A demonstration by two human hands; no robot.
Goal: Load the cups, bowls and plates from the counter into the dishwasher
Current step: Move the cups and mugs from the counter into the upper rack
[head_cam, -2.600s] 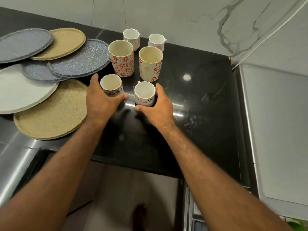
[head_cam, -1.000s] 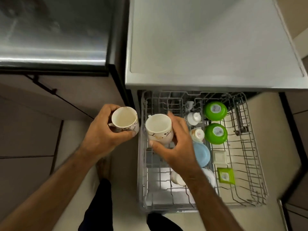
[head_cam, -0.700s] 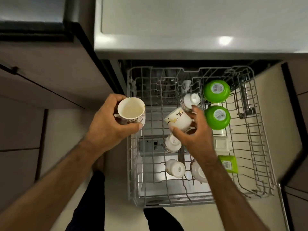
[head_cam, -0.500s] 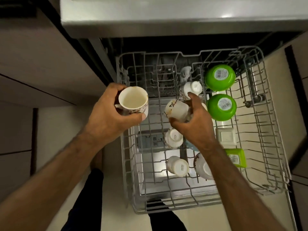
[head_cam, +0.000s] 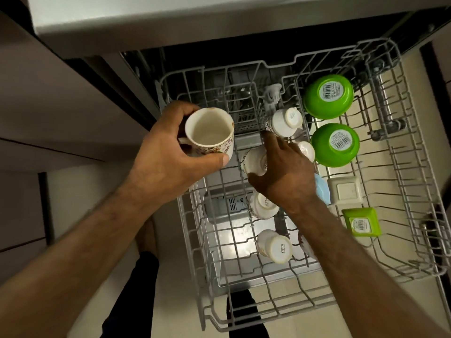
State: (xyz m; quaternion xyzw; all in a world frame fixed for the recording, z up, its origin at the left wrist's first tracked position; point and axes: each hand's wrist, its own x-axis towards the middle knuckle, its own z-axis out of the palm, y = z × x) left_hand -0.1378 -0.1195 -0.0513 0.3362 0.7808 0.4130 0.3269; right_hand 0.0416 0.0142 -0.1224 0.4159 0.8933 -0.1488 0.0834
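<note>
The right hand [head_cam: 280, 176] has its grip closed round a tilted cup [head_cam: 253, 162]. The thumb is under the near side and the fingers curl over the top, and the cup is tipped well over with its mouth toward the left. The hold looks shallow, so the likeliest slip starts here. If the fingers loosen before the rim settles between the wires of the rack [head_cam: 402, 167], the cup could roll sideways or drop onto a prong and chip.

The forefinger stretches toward the far cup [head_cam: 284, 121], which stands upside down. Whether the finger touches it I cannot tell, but a knock there could tip it over. The near cup [head_cam: 264, 206], just below the wrist, closes the slot from the other side, so china may clink on china as the cup goes down. The two green bowls [head_cam: 328, 96] lie to the right, apart from the hand.

The left hand [head_cam: 168, 154] grips an upright cup [head_cam: 207, 132], fingers wrapped round its far side and thumb across the near wall. It is held mouth up over the rack's far left corner. With attention on the other cup, this one could tilt or strike the rack's edge.

The right forearm comes in from the near right, wrist bent down over the middle of the rack. The left forearm comes in from the near left, hand roughly level.
</note>
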